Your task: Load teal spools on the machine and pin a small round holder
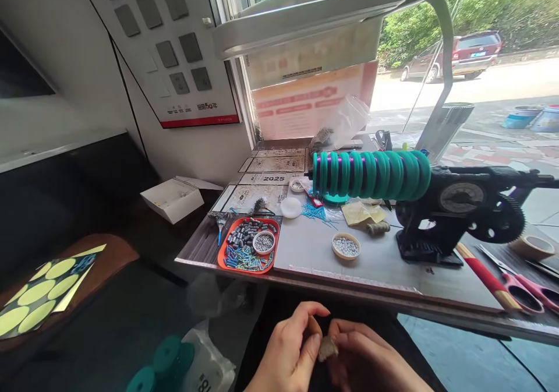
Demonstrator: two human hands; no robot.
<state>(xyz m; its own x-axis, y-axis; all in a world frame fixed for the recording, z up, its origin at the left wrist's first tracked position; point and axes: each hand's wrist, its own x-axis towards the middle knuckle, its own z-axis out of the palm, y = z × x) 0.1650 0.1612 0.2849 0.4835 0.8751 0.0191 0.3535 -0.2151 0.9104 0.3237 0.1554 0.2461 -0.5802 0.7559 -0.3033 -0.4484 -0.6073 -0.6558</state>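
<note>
Tan piece (327,350), one: pinched between left hand (292,345) and right hand (369,354) (before the counter (198,251)). On counter: orange tray (222,255), bowl (347,258) of beads (346,245), scissors (536,289), black machine (443,211).

dark-red car (483,43), parked outdoors (blue plate (478,54), unreadable) | white cardboard box (168,201), open | brown rounded seat (116,255), bearing sheet of yellow-green ovals (35,293) | white wall panel (131,54), grey squares (174,0), red bottom stripe (201,122)

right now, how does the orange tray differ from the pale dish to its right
The orange tray is a rounded rectangle; the pale dish is round. The tray is larger, the dish smaller. The tray holds mixed small parts, the dish only silvery bits. Both are open containers.
</note>
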